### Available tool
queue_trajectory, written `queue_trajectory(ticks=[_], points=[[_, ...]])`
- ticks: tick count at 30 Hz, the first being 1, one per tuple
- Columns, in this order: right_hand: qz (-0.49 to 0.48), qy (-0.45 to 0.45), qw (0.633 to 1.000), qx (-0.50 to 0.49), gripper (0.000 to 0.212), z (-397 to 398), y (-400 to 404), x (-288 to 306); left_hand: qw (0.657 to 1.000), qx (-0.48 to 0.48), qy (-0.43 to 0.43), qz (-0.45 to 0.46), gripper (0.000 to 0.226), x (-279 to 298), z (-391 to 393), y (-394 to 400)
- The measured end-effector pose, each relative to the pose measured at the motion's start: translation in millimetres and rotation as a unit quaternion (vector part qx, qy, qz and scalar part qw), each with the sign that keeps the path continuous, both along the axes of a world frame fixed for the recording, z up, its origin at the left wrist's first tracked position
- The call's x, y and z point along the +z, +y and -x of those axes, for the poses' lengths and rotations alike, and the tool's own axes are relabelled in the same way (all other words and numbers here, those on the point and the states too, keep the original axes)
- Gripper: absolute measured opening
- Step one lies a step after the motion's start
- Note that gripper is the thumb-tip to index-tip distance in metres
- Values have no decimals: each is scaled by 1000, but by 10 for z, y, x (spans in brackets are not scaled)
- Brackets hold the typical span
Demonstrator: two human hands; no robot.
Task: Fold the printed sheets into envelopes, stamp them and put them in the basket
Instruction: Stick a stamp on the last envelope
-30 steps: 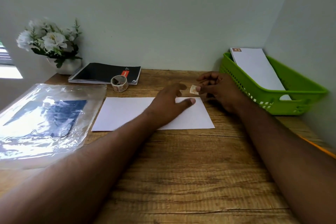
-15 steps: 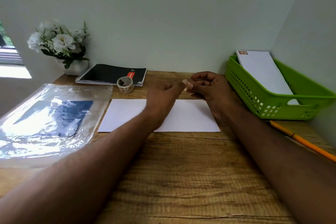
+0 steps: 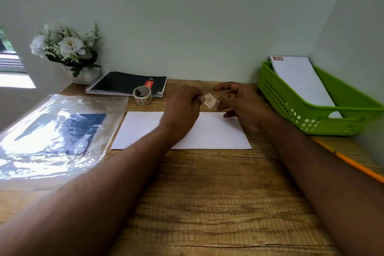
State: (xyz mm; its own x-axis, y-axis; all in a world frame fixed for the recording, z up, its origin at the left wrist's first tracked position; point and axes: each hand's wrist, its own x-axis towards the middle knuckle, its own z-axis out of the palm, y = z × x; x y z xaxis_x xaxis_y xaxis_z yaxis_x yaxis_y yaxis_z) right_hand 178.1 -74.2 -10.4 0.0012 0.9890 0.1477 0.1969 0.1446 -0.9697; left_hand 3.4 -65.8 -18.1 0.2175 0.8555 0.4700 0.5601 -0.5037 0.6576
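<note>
Now you hold the stamp between both hands, your left hand and right hand each pinching a corner of it with curled fingertips, tilted like a diamond. Directly beneath your hands lies the folded envelope, flat on the table, its long axis running left to right. Its right end lies nearer your right hand. Beyond that hand, the green basket already holds a stamped envelope.

stamp pinched between both hands, above envelope
</note>
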Motion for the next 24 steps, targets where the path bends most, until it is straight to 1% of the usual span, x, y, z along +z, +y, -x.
queue_trajectory(ticks=[3, 5, 7, 10, 13, 15, 17, 20, 24], points=[[-16, 6, 1000, -3, 26, -80, 9, 41, 996, -22, 84, -19, 15, -14, -5, 49], [-30, -7, 999, 20, 33, -90, 3, 56, 993, -34, 117, -2, 16, -31, -23, 81], [-44, -43, 997, 37, 39, -69, -17, 51, 990, -48, 131, 16, 16, -27, -38, 90], [-63, -80, 994, 30, 39, -45, -34, 33, 990, -58, 124, 27, 15, -26, -40, 84], [-75, -64, 995, 14, 39, -70, -41, 45, 995, -48, 84, 33, 17, -44, -47, 64], [-82, -70, 994, -2, 41, -124, -23, 59, 997, -32, 57, 38, 27, -57, -60, 34], [-86, -78, 993, -31, 43, -206, -1, 61, 997, -37, 63, 34, 39, -66, -76, -11], [-69, -70, 992, -77, 42, -354, 14, 32, 989, -77, 122, 28, 46, -73, -113, -72], [-10, -48, 995, -88, 42, -475, 9, -9, 964, -131, 221, 74, 45, -103, -176, -72]])
